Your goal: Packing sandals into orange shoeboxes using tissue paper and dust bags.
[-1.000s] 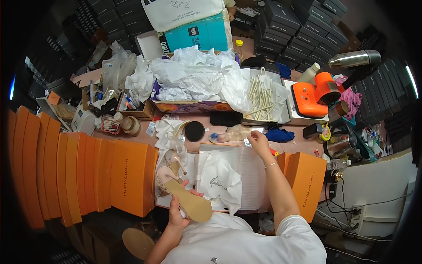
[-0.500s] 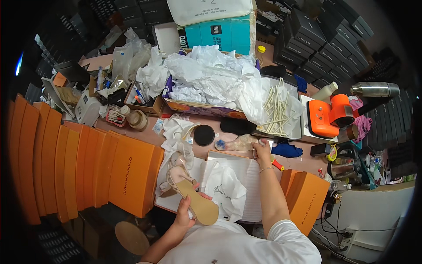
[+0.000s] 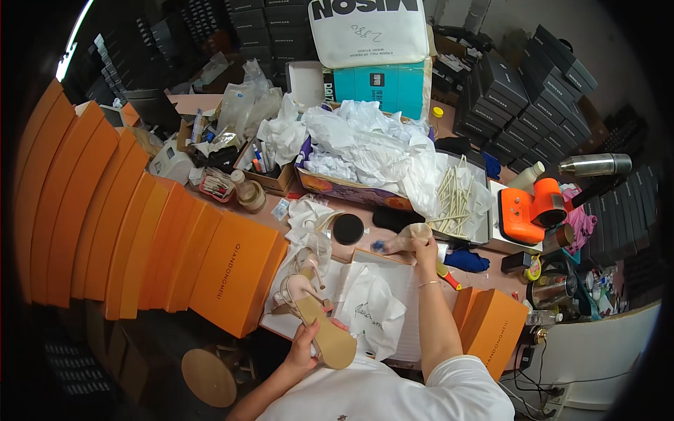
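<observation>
My left hand [image 3: 303,349] is closed around a high-heeled sandal [image 3: 333,344], its tan sole turned up and its thin heel pointing away. Over the far edge of the open shoe box, my right hand [image 3: 424,255] grips the end of a stained beige cloth [image 3: 404,242] with a blue smudge at its left end. White tissue paper with dark script [image 3: 372,312] lies in the open box [image 3: 406,281] in front of me. Another strappy shoe [image 3: 281,298] seems to lie beside the held sandal, partly hidden by it.
Orange shoe boxes [image 3: 235,274] stand in a row at left, with more [image 3: 491,330] at right. Beyond the work spot are a round black tin [image 3: 348,229], a carton of crumpled white paper [image 3: 365,144], a tray of pale sticks [image 3: 455,200] and an orange device [image 3: 519,214].
My right hand has drawn the cloth's right end up into a bunch; before, the cloth lay longer and flatter. The sandal stays in my left hand. The whole view has shifted a little.
</observation>
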`<state>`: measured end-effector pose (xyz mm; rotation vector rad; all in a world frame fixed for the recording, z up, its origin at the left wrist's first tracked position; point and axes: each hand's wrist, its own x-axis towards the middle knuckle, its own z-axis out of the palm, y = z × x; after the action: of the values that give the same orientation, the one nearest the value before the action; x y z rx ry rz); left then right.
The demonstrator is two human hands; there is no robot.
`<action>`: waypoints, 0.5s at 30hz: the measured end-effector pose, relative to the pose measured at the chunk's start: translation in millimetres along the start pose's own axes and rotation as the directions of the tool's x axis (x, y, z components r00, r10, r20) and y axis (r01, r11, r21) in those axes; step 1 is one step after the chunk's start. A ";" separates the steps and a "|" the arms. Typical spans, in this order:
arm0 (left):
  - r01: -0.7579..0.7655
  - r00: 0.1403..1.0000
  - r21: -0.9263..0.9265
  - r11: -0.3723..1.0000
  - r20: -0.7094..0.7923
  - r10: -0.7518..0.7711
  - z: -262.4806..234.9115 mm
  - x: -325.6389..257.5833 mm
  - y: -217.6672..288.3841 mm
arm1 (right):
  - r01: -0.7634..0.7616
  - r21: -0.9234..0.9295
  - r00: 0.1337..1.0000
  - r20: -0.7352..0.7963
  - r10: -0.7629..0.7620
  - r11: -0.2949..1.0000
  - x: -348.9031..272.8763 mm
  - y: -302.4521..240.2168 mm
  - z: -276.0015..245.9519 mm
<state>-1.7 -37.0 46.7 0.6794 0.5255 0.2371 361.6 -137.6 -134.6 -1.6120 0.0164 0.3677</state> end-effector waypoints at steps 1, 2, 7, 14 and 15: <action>-0.005 1.000 0.024 1.000 0.017 0.005 -2.3 -0.6 2.4 | 0.068 0.059 0.995 0.074 -0.072 0.996 -31.1 -43.4 13.5; -0.009 0.999 0.048 0.999 0.033 0.008 -4.7 3.1 8.1 | 0.133 0.129 0.977 0.150 -0.152 0.983 -57.3 -90.8 29.2; -0.101 0.987 0.147 0.984 0.136 0.081 19.6 18.7 37.6 | 0.754 -0.276 0.487 0.844 -0.226 0.596 -151.2 -196.4 26.1; 0.069 0.955 0.206 0.976 0.270 -0.124 5.9 10.7 28.6 | 0.474 -0.165 0.267 0.963 0.038 0.865 -202.4 -201.9 28.3; 0.099 0.962 0.125 0.987 0.241 -0.127 3.2 6.5 23.2 | 0.320 -0.103 0.321 0.947 -0.006 0.942 -203.1 -192.9 30.2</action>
<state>4.5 -18.7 61.4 0.7732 0.3367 0.0136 207.4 -135.1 101.1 -1.4101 -1.1735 1.1655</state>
